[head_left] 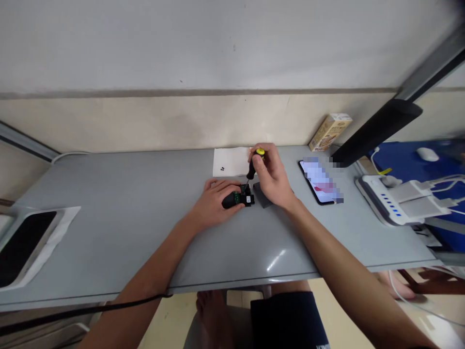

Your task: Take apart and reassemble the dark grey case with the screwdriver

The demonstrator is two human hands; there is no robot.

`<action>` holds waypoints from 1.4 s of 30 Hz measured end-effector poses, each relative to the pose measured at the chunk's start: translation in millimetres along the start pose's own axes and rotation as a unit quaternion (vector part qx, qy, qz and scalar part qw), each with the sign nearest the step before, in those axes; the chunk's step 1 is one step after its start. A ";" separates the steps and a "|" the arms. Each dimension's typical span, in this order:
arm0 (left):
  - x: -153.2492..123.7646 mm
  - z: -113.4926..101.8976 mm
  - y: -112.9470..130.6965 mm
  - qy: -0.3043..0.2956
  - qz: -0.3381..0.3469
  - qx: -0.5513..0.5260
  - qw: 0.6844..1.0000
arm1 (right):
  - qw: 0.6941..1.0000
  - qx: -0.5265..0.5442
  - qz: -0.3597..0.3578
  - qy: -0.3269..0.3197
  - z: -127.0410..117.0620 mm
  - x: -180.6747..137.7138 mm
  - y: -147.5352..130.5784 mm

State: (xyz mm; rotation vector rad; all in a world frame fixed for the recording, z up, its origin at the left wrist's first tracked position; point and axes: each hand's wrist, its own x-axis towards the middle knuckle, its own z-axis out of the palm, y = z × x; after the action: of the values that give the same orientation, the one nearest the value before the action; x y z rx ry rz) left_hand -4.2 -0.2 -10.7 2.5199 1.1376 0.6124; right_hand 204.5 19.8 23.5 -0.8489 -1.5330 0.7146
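Note:
My left hand (215, 200) lies on the grey table (119, 223) with its fingers curled round a small black device (238, 198) whose green circuit board shows. My right hand (271, 175) is closed round a small screwdriver (253, 166) with a black handle and yellow cap. It stands nearly upright, tip down on the device. A dark grey cover piece (262, 195) lies just under my right hand.
A white paper (230, 162) with two tiny black screws lies behind the hands. A lit phone (320, 182) lies to the right, then a white power strip (392, 203) with plugs, a small box (329, 131) and a black lamp arm (378, 128). A tray (27, 242) sits far left.

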 end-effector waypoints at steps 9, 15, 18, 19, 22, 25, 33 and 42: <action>-4.0 6.8 -4.4 0.043 0.036 0.029 0.998 | 0.929 0.340 0.142 0.026 11.6 3.2 -12.4; -5.4 5.8 -4.6 0.043 0.034 0.024 0.998 | 0.921 0.331 0.185 0.086 10.8 5.5 -11.8; -5.8 4.4 -3.4 0.038 0.030 0.022 0.999 | 0.921 0.337 0.187 0.058 8.4 8.1 -10.8; -5.9 4.0 -3.0 0.039 0.029 0.023 0.999 | 0.920 0.341 0.188 0.048 7.8 8.6 -10.4; -6.4 3.2 -2.9 0.044 0.020 0.032 0.998 | 0.912 0.363 0.187 0.042 7.3 8.5 -9.9; -7.1 3.0 -3.3 0.039 0.013 0.036 0.998 | 0.904 0.379 0.189 0.052 7.7 6.5 -12.3; -8.2 3.4 -2.5 0.040 0.013 0.037 0.998 | 0.915 0.352 0.190 0.054 9.4 2.6 -16.7; -10.6 5.6 -4.0 0.036 0.005 0.037 0.999 | 0.902 0.383 0.195 0.041 11.8 5.0 -13.7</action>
State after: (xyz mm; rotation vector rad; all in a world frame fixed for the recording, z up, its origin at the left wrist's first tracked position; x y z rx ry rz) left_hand -10.2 -6.4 -19.9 2.5866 1.1950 0.6800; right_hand 190.9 16.8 36.1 -0.5603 -0.8707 1.4342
